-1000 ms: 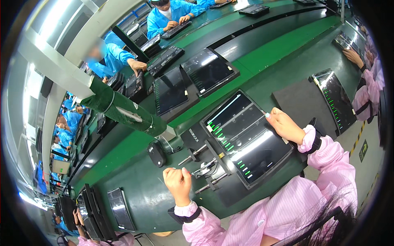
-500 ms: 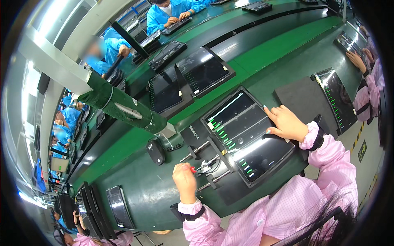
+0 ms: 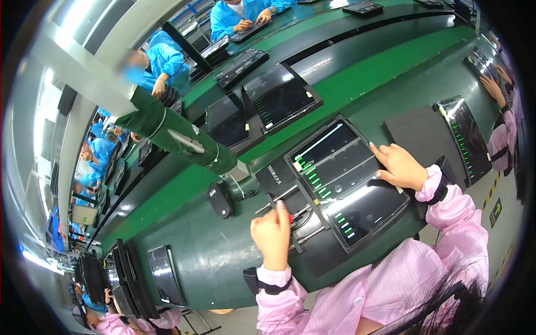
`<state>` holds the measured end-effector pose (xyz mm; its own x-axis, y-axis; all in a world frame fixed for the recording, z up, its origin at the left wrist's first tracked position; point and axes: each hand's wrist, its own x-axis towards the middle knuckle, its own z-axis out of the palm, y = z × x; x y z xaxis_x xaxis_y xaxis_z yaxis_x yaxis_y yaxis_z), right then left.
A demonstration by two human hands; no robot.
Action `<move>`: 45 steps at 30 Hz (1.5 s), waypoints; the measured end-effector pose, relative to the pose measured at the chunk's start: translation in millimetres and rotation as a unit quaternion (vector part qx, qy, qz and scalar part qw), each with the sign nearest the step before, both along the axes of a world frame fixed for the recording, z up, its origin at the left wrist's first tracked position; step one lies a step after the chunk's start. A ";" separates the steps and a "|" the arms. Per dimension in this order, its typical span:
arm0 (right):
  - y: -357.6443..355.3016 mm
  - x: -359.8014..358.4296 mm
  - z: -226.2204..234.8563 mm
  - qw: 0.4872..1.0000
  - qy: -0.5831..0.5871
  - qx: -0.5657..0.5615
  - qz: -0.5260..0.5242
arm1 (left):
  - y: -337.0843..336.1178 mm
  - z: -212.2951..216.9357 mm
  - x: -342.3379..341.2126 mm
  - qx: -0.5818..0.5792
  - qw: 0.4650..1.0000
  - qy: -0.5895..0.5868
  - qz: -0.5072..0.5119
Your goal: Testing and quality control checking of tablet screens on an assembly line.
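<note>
A flat black display panel, lit with a column of green marks, lies in a dark test fixture on the green bench. My right hand rests at the panel's right edge, fingers apart, with the index finger and thumb on the edge. On the fixture's left side are metal guide rods and a handle with a red knob. My left hand is closed at this knob, thumb against it; the fingers partly hide the handle.
A black mouse sits left of the fixture beside a green-wrapped post. Two dark panels lie beyond. A grey foam pad and another lit panel are at right. Co-workers sit across the line and at both sides.
My left hand has moved right, bringing the red knob closer to the panel. My right hand stays on the panel's edge. The whole view has shifted slightly.
</note>
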<state>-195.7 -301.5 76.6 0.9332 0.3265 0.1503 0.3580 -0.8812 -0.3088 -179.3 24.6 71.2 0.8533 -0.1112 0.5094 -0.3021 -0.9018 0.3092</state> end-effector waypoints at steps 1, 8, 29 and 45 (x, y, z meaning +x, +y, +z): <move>0.2 -0.6 0.3 1.000 -0.002 0.001 0.006 | 10.8 1.5 3.5 -0.037 0.998 0.012 0.038; 6.0 -1.2 4.7 1.000 0.002 0.004 0.005 | 119.9 -19.4 38.1 -0.112 0.966 -0.120 0.202; 5.3 -3.6 2.1 0.983 0.013 0.169 -0.072 | 112.9 -45.4 58.4 -0.134 0.984 0.007 0.114; 4.0 -2.8 0.2 0.974 0.033 0.214 -0.074 | 97.4 -31.1 44.7 -0.104 0.980 0.085 0.146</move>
<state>-198.5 -297.4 76.8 0.9775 0.1083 0.1812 0.2038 -0.7079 -0.6763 -134.6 122.0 40.1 0.9077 0.2410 0.3436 0.0307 -0.8547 0.5183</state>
